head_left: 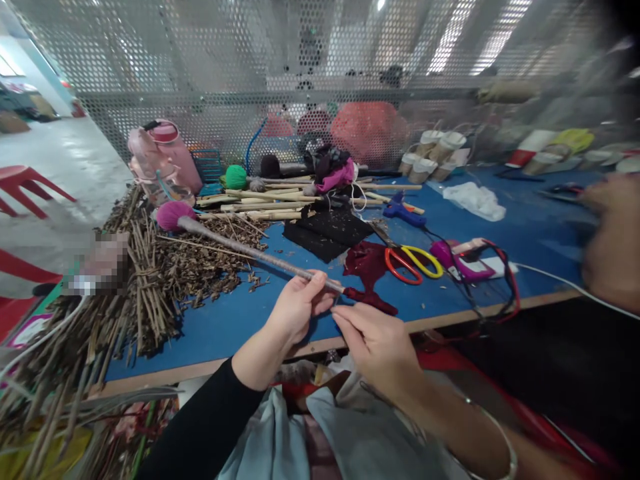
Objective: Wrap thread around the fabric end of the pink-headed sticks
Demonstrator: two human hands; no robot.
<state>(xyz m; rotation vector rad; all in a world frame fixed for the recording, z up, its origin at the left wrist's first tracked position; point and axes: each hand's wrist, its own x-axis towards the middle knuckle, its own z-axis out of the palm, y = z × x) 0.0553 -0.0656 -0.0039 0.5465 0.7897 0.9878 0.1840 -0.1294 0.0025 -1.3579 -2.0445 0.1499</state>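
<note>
A long grey wrapped stick [245, 252] with a pink-purple ball [175, 216] at its far end slants across the table. My left hand [300, 303] is closed round the stick close to its near end, where a dark red tip shows. Just right of it, my right hand [375, 333] has its thumb and forefinger pinched together by the stick's near end; what is between them is too small to make out. Dark red cloth [367, 267] lies beyond my right hand, with red-and-yellow-handled scissors [413, 260] partly on it.
Dry twigs [147, 287] and leaf scraps cover the left side. Behind are black cloth [327, 233], pale sticks, a green ball [236, 177], a blue glue gun [403, 210] and a pink bottle [177, 157]. Cables cross the right side, near another person's blurred hand [613, 200].
</note>
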